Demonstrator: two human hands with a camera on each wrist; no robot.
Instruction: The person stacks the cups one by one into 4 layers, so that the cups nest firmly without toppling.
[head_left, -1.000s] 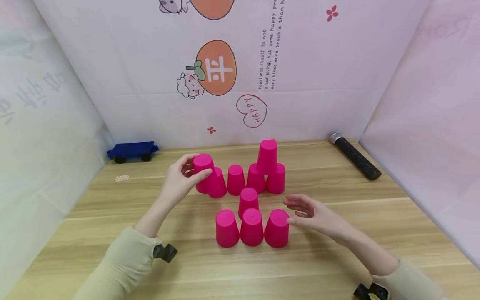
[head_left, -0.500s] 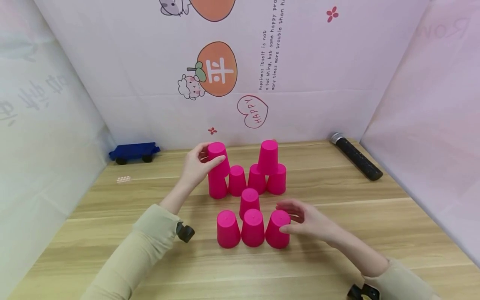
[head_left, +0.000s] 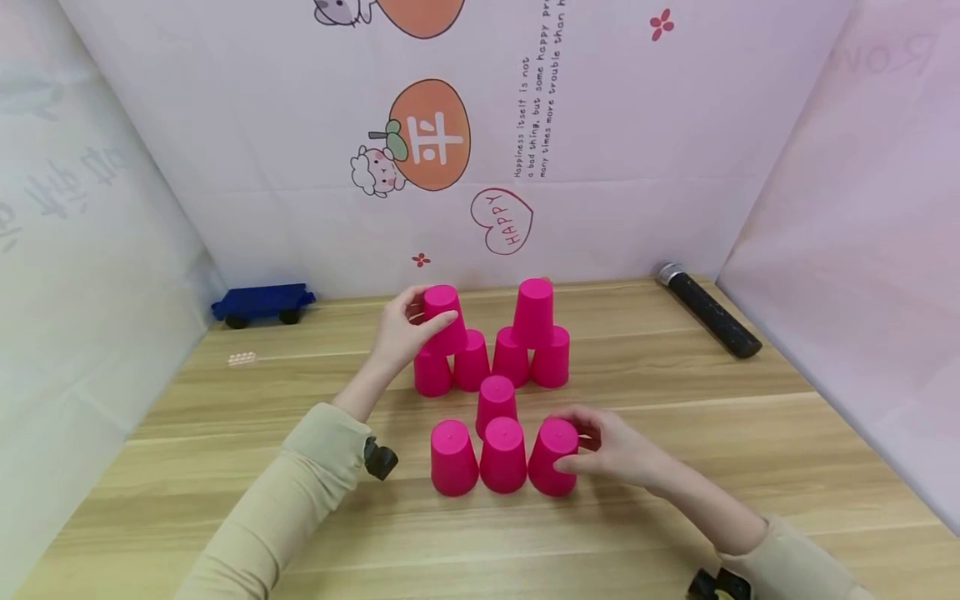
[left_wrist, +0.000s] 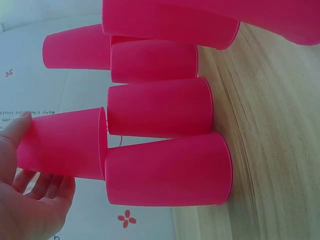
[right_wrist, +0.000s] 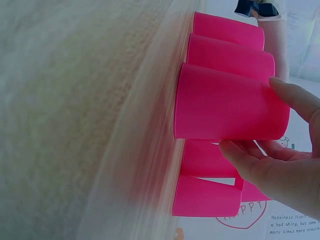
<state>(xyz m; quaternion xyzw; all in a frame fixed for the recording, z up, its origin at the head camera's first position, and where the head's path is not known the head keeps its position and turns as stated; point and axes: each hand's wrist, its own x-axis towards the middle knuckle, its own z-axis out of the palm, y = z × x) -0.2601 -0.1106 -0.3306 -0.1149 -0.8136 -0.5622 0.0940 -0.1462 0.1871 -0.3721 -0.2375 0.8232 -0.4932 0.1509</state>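
In the head view my left hand [head_left: 401,332] holds an upside-down pink cup [head_left: 448,337], thumb in front and fingers behind. This cup's rim is at the tops of the two left back-row cups; in the left wrist view their near cup [left_wrist: 167,172] meets it. Another pink cup [head_left: 533,315] stands across the back row's right pair. At the front, my right hand [head_left: 613,452] has its thumb and fingers around the right-hand cup [head_left: 549,446] of a row of three. Behind the front middle cup [head_left: 503,458] stands a single cup [head_left: 497,398].
A blue toy wagon [head_left: 262,304] stands at the back left of the wooden table [head_left: 420,546]. A black microphone [head_left: 708,312] lies at the back right. Printed white sheets [head_left: 600,217] wall in the back and both sides.
My left hand has carried its cup up and rightward onto the back row's left pair. My right hand has moved left from beside the front right cup to close around it.
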